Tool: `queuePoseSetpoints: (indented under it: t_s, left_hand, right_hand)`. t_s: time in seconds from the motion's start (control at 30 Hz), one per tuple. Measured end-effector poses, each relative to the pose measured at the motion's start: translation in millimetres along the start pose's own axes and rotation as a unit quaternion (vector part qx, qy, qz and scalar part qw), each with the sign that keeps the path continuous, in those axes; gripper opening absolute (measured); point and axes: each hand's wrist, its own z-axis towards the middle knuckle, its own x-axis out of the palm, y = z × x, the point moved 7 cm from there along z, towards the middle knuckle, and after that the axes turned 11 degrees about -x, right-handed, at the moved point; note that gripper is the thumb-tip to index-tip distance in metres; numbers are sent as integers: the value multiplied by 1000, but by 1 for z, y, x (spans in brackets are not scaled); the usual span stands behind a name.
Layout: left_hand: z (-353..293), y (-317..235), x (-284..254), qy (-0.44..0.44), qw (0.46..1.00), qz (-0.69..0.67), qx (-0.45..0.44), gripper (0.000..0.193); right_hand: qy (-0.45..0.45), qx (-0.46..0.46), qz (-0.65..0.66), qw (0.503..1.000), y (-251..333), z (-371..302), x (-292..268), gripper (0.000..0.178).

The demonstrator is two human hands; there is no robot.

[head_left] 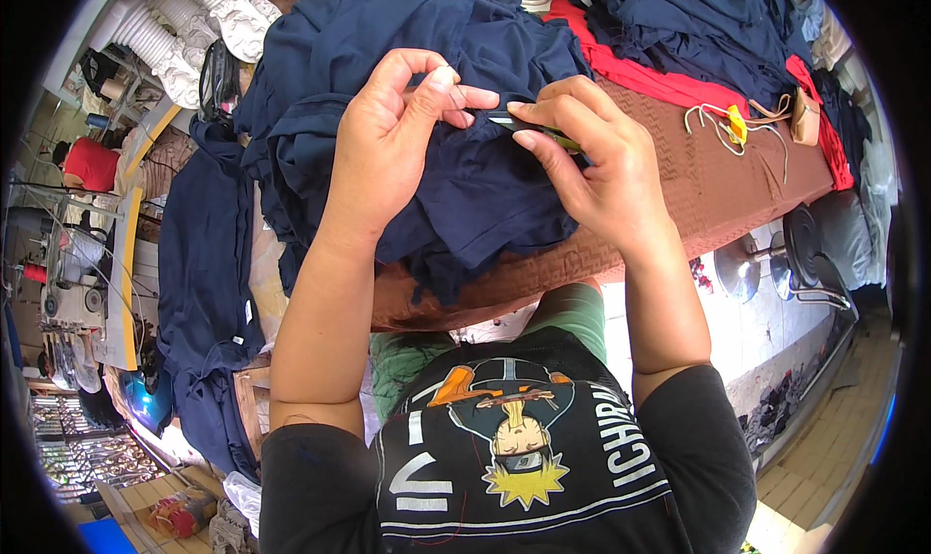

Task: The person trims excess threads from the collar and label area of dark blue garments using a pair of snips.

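Observation:
Both my hands are raised over a large heap of navy blue cloth [369,30]. My left hand [393,117] is closed in a pinch, thumb against index finger, on what looks like a fine thread; the other fingers point toward the right. In my right hand [592,142] is a pair of small thread snips [558,139], dark with a yellow-green part, held between thumb and fingers. Their tip points left, close to my left fingertips. Most of the snips are hidden by my right fingers.
The heap lies on a brown-covered table [679,171]. Farther right are red cloth [640,74], pale cords with a yellow piece [737,125] and more navy cloth [689,20]. At the left stand sewing machines [78,302], hanging navy cloth [204,263] and a person in red [92,166].

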Motion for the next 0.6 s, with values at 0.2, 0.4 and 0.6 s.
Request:
queuePoseSetpoints:
  t_s: [0.2, 0.4, 0.6]
  left_hand:
    - [-2, -3, 2, -3, 1000, 2, 4, 18]
    - [-8, -32, 2, 34, 987, 106, 119, 23]
    - [-32, -133, 25, -83, 943, 188, 261, 24]
  right_hand:
    - [-5, -4, 1, 1000, 3, 3, 5, 13]
    - [-1, -32, -17, 999, 9, 7, 0, 13]
    - [-122, 12, 24, 992, -9, 2, -44, 15]
